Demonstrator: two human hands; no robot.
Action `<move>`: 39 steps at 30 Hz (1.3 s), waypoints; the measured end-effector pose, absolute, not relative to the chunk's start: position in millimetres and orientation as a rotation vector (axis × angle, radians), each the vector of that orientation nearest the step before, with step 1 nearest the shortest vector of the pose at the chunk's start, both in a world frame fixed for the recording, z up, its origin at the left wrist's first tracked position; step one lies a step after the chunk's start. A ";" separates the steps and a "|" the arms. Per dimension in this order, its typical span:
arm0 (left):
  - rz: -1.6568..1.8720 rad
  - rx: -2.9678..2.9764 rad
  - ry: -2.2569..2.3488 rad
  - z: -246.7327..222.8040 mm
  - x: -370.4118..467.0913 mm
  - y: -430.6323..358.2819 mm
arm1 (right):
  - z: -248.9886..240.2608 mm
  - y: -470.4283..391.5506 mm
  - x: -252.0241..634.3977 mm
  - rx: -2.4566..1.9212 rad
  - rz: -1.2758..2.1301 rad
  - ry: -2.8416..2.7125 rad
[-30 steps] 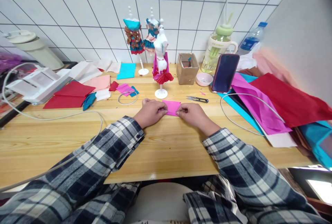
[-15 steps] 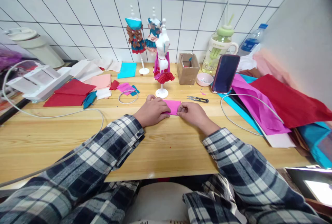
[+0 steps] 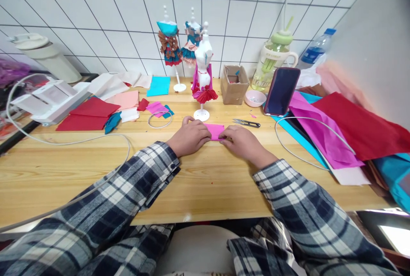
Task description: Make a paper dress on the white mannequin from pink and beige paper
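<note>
A small magenta piece of fabric (image 3: 215, 131) lies flat on the wooden table (image 3: 192, 173) between my hands. My left hand (image 3: 191, 136) grips its left part, fingers together, covering that end. At its right edge, the fingertips of my right hand (image 3: 238, 140) pinch the fabric near the lower corner. Just behind it stands a white mannequin (image 3: 203, 56) dressed in a magenta and red skirt. Black thread snips (image 3: 246, 123) lie to the right, beyond my right hand.
Two dressed mannequins, a cardboard box (image 3: 234, 88), a pink bowl (image 3: 255, 98), a propped phone (image 3: 281, 91) and a green-lidded bottle (image 3: 273, 58) stand at the back. Red fabric (image 3: 86, 116) lies left, near a looped cable (image 3: 128, 148); more fabrics (image 3: 361, 126) are heaped right.
The view has shifted slightly, so everything sits a little further right. The fingers of my right hand have moved slightly along the fabric's right edge.
</note>
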State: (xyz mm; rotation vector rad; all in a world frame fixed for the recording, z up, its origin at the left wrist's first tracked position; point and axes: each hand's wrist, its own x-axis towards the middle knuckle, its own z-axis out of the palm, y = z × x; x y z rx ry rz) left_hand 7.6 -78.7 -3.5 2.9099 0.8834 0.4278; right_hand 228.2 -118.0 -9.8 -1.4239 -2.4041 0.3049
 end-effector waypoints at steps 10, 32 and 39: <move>1.126 1.794 1.139 -4.1 -8.4 -61.9 | 7.0 -125.6 234.7 -1.143 1.534 -1.654; 0.390 2.527 1.049 -4.6 6.3 -75.5 | -15.4 -117.4 218.7 -1.556 0.569 -2.142; 0.463 2.678 1.056 3.5 1.5 -79.7 | -10.2 -122.7 214.1 -1.598 0.458 -2.195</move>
